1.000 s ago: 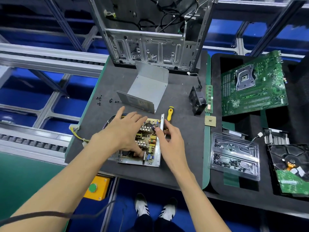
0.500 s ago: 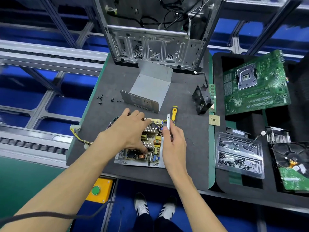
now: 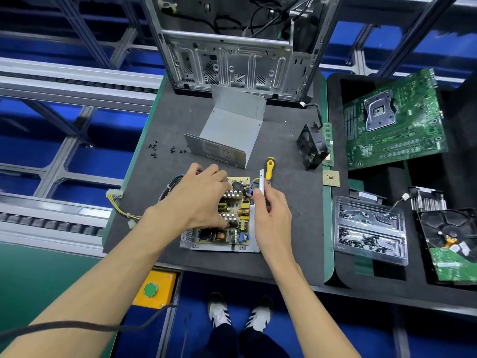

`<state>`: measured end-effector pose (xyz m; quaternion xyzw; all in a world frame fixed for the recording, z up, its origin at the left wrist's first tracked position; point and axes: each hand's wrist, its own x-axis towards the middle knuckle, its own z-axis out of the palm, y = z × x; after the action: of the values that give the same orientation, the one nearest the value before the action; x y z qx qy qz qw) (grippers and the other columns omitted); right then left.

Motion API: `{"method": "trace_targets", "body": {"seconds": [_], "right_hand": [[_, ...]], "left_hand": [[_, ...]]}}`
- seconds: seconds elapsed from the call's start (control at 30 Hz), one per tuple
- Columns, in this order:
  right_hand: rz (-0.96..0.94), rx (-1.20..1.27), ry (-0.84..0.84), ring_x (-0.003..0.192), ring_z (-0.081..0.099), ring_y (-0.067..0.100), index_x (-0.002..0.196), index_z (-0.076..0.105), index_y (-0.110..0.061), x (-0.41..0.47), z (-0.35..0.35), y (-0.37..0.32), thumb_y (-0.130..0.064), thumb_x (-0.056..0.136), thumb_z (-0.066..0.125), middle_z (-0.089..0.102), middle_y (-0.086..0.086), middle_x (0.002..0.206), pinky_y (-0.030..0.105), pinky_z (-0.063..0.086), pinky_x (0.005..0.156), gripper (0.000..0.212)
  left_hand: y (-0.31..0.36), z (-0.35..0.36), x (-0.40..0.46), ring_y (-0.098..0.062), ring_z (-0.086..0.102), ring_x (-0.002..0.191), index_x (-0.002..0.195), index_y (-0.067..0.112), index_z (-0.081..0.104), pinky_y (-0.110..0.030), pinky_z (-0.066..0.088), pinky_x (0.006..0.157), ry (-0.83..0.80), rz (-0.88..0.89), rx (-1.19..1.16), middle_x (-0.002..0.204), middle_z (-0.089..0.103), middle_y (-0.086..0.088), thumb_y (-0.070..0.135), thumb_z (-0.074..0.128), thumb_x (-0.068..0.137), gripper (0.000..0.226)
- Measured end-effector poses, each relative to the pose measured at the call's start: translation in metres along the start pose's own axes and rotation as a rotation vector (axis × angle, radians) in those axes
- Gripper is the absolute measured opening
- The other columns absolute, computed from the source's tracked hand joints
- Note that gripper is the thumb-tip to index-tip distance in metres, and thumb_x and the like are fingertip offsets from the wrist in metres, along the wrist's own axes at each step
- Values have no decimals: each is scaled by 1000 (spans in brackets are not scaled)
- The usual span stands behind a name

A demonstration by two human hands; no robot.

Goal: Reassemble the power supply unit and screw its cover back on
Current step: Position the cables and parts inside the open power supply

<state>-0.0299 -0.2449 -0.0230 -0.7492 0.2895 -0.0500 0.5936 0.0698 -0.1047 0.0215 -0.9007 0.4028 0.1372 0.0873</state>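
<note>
Power supply base (image 3: 222, 245) sits at the near middle of the grey mat (image 3: 170, 120), its circuit board (image 3: 233, 218) exposed. The left hand (image 3: 196, 200) curls over the board, fingertips down among the parts, probably seating it. The right hand (image 3: 271, 215) pinches the upright side wall (image 3: 262, 180) to steady the tray. Just beyond lies the yellow screwdriver (image 3: 269, 169), then the folded cover (image 3: 229, 133) and loose screws (image 3: 165, 148) to the far left, ready for closing. Compared with a second ago, the left fingers have drawn in from a spread pose.
</note>
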Motion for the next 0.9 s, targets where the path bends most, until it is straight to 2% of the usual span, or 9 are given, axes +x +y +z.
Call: {"method": "trace_targets", "body": {"seconds": [0.23, 0.47, 0.67, 0.9], "right_hand": [[-26, 29, 20, 90, 55, -7, 126, 69, -28, 0, -1, 0, -35, 106, 52, 60, -14, 109, 7, 39, 76, 27], [-34, 32, 37, 83, 55, -4, 113, 72, -25, 0, 0, 3, -34, 106, 54, 64, -11, 105, 9, 39, 72, 21], [-33, 34, 39, 80, 54, -4, 121, 72, -22, 0, 0, 3, -36, 106, 54, 64, -10, 104, 12, 38, 73, 27], [-52, 12, 35, 79, 53, -7, 120, 72, -15, 1, -2, 2, -34, 106, 54, 63, -8, 103, 5, 38, 69, 30]], "left_hand": [[-3, -4, 1, -15, 46, 110, 117, 22, 67, -40, 37, 99, -18, 3, -27, 110, 56, 6, 71, 68, 66, 71], [5, -2, 2, -18, 46, 107, 110, 19, 69, -43, 36, 97, -58, -4, 24, 106, 55, 3, 73, 65, 66, 70], [7, 1, -3, -19, 46, 109, 115, 18, 68, -42, 34, 100, -31, -9, 27, 109, 55, 2, 72, 63, 68, 71], [7, 1, -1, -18, 45, 110, 116, 18, 67, -41, 35, 99, -41, -18, 23, 111, 54, 3, 70, 67, 68, 70]]}}
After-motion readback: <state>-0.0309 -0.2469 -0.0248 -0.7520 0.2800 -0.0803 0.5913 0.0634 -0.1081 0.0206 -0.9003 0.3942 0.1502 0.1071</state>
